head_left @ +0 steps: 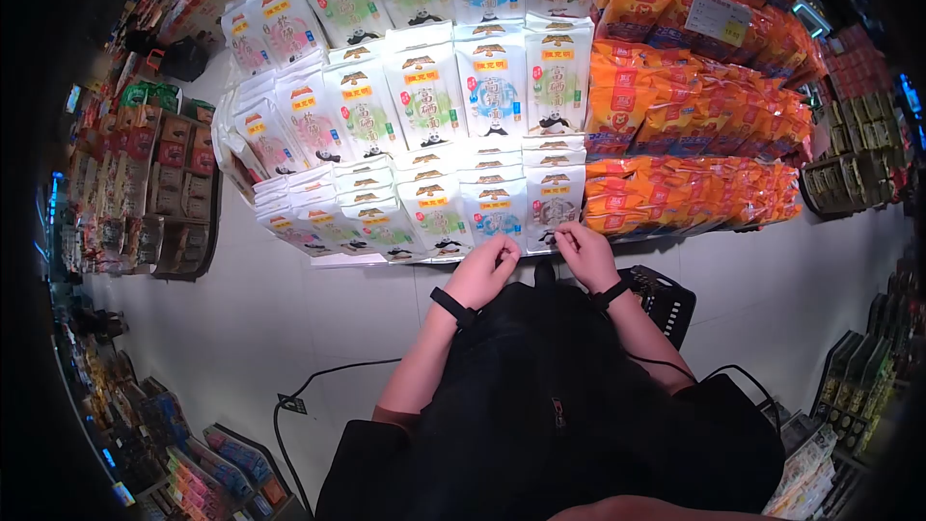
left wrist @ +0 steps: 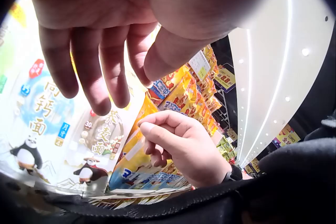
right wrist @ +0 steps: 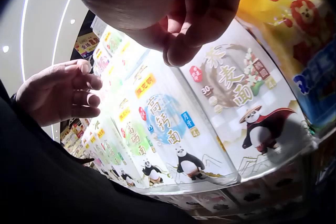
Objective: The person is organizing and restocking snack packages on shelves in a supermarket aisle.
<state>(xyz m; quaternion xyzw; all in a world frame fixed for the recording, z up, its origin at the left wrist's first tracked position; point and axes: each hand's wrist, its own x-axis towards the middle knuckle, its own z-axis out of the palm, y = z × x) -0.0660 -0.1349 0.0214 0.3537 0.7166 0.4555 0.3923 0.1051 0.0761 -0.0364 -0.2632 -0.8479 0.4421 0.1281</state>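
Observation:
My left hand (head_left: 489,268) hovers in front of the lowest row of white noodle packs with pandas on them, fingers loosely bent and holding nothing. To its right, at about the same height, is my right hand (head_left: 584,253), its fingers curled in loosely with nothing in them. Nearest the hands stand a blue-printed noodle pack (right wrist: 168,124) and a brown-printed buckwheat noodle pack (right wrist: 236,98). From the left wrist, my left fingers (left wrist: 113,43) hang down across these packs in the view, the thumb beside them.
Orange bags (head_left: 694,193) fill the right side of the tiered display, with price cards (head_left: 719,17) above. A black crate (head_left: 666,304) sits on the floor by my right arm. A black cable (head_left: 328,371) runs out at the left. More shelves (head_left: 183,183) stand across the aisle.

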